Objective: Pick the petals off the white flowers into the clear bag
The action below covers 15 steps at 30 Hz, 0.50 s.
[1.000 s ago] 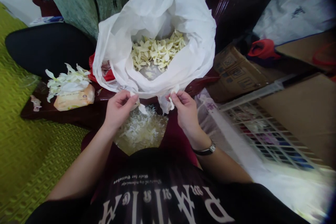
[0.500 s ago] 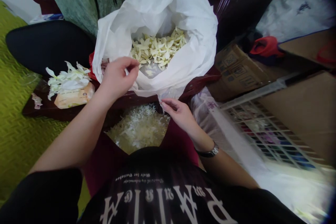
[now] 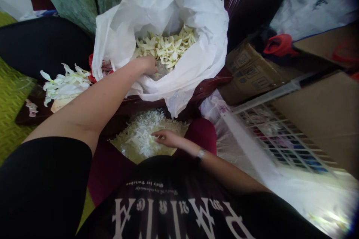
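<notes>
A big white plastic bag stands open in front of me, holding pale yellow flowers. My left hand reaches over the bag's near rim into the flowers; its fingers are hidden by the rim. My right hand rests low on a heap of white petal shreds in my lap, fingers curled loosely on the heap. A watch is on my right wrist.
A pile of white petals lies on a packet at the left, on a dark wooden surface. Cardboard boxes and a white wire rack stand at the right. A green mat covers the floor at left.
My left hand went from in front of the bag up and into it. My right hand dropped from the bag's lower edge to the shredded petals in my lap.
</notes>
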Available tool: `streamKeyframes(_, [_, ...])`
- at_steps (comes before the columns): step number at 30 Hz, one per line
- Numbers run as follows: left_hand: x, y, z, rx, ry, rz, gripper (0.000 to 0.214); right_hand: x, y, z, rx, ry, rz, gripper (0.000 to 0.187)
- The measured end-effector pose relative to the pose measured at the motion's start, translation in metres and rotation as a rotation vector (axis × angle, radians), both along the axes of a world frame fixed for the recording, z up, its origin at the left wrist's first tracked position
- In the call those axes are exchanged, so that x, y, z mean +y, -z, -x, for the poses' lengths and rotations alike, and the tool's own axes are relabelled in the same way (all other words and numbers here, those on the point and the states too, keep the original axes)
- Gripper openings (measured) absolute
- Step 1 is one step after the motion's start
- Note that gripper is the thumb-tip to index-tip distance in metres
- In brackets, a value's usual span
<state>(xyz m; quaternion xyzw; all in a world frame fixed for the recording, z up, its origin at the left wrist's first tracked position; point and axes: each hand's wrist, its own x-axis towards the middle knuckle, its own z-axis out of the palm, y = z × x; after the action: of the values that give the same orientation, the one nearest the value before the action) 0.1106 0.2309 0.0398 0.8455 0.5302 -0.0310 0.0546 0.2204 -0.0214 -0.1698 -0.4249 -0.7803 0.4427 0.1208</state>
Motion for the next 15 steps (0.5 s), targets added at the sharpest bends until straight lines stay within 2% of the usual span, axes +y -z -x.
streamKeyframes(3, [0.001,0.001,0.002,0.149,0.005,0.077,0.067,0.001,0.034,0.041,-0.098,-0.196,-0.004,0.039])
streamKeyframes(6, [-0.002,-0.002,0.0,0.22,0.013,0.09,0.066,0.002,0.059,0.061,-0.222,-0.304,-0.026,0.038])
streamKeyframes(10, [-0.008,-0.004,-0.002,0.238,0.036,0.072,0.053,0.01,0.086,0.055,-0.371,-0.339,-0.078,0.041])
streamKeyframes(15, [-0.01,-0.002,0.003,0.194,0.036,0.05,0.042,0.031,0.117,0.033,-0.522,-0.288,-0.098,0.059])
